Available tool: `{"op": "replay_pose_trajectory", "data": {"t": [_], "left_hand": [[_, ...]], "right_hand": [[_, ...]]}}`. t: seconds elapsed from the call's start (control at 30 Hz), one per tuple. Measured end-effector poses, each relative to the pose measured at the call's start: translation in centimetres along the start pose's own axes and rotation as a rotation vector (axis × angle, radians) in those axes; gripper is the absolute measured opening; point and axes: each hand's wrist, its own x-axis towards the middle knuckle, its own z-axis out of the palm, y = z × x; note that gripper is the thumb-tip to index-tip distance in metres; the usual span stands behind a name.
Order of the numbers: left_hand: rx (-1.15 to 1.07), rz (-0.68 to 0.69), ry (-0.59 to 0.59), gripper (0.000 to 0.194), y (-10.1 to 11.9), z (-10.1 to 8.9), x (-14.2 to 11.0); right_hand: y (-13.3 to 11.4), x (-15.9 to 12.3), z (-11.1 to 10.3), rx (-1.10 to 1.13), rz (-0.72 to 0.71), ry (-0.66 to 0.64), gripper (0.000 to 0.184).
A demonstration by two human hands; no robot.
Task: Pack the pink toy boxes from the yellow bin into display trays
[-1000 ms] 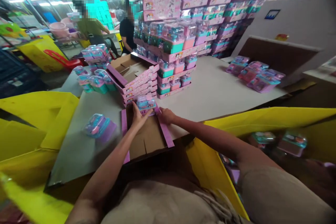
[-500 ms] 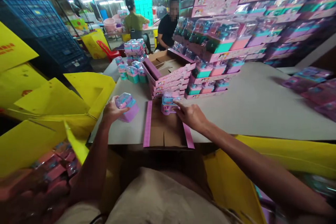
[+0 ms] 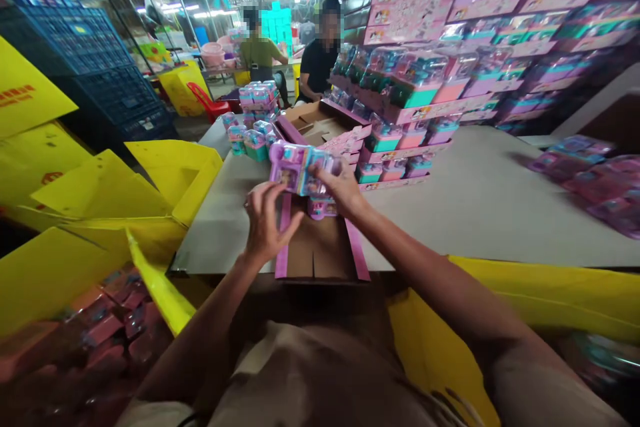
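Just above the flat cardboard tray (image 3: 320,250) on the worktop (image 3: 475,207), the right hand (image 3: 343,190) held a purple toy pack (image 3: 297,170) in a closed grip, while the left hand (image 3: 265,220) hung open beneath it. Judging by this, the pack was mid-placement; setting it beside the pack in the tray (image 3: 323,208) called for a level lowering.

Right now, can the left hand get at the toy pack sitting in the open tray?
Probably yes. The left hand hovers just above the near end of the tray, and the toy pack lies close ahead with nothing between them. The right hand holds another pack above it, which may crowd the approach.
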Motion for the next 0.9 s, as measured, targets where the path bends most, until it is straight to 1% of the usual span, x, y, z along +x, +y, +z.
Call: {"op": "replay_pose_trajectory", "data": {"t": [0.03,0.07,0.1,0.13,0.17,0.2,0.23,0.27,0.33,0.43,0.5,0.6,0.73,0.8,0.9], "left_hand": [[-0.014,-0.150,-0.011,0.060,-1.1,0.7,-0.6],[-0.005,-0.318,-0.072,0.061,-2.3,1.6,-1.2],[0.020,-0.473,-0.173,0.061,-3.3,2.7,-1.8],[0.049,-0.594,-0.290,0.062,-4.2,3.8,-2.3],[0.074,-0.673,-0.397,0.060,-4.9,5.0,-2.7],[0.090,-0.712,-0.471,0.056,-5.5,6.1,-3.0],[0.095,-0.722,-0.507,0.049,-5.9,7.0,-3.2],[0.098,-0.725,-0.516,0.042,-6.2,7.7,-3.3],[0.120,-0.745,-0.529,0.037,-6.7,8.5,-3.4],[0.144,-0.767,-0.529,0.034,-7.4,8.7,-3.4],[0.138,-0.767,-0.528,0.033,-7.8,8.5,-3.5],[0.119,-0.763,-0.535,0.036,-8.1,8.2,-3.7],[0.120,-0.768,-0.551,0.036,-8.4,8.0,-3.8],[0.122,-0.766,-0.555,0.036,-8.5,8.1,-3.9],[0.123,-0.767,-0.559,0.036,-8.6,8.2,-4.0]], "right_hand": [[-0.4,0.9,-0.8,-0.010,-0.018,-0.003,0.074],[-0.7,1.8,-1.5,-0.037,-0.041,-0.034,0.075],[-0.9,2.7,-1.9,-0.089,-0.064,-0.094,0.076],[-0.9,3.4,-2.0,-0.173,-0.083,-0.172,0.077],[-0.8,4.0,-1.9,-0.267,-0.093,-0.245,0.079],[-0.5,4.4,-1.6,-0.353,-0.092,-0.304,0.081],[0.0,4.7,-1.2,-0.435,-0.082,-0.354,0.083],[0.5,4.9,-0.8,-0.515,-0.070,-0.403,0.082],[1.4,5.1,0.0,-0.681,-0.055,-0.511,0.077],[2.2,5.7,0.4,-0.934,-0.046,-0.652,0.073],[2.2,6.2,0.5,-1.039,-0.029,-0.702,0.075],[2.2,7.1,1.1,-1.144,-0.011,-0.790,0.076],[3.0,7.8,2.7,-1.268,-0.028,-0.920,0.077],[3.6,8.1,3.2,-1.295,-0.013,-0.956,0.075],[4.3,8.4,3.4,-1.315,0.007,-0.979,0.076]]}}
